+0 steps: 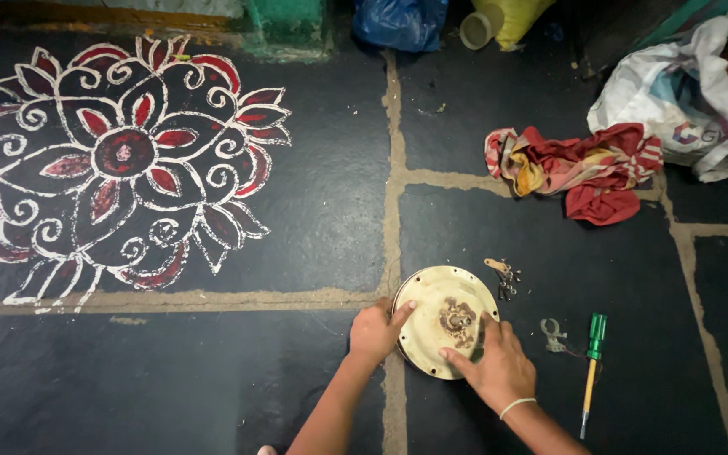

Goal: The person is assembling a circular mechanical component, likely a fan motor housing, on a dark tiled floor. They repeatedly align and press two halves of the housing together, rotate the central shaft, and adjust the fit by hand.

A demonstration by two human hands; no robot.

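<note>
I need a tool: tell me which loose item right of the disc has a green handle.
The screwdriver, farthest right; the small metal clip and screw cluster are bare metal.

— Any packages on the floor?

— Three, all along the far edge. A white woven sack [701, 101] with blue and grey printing slumps crumpled at the far right. A blue plastic bag [398, 21] sits at top centre, bunched and glossy. Just right of it lies a yellow bag [517, 17].

— Any signs or screens?

— None that I can see.
</note>
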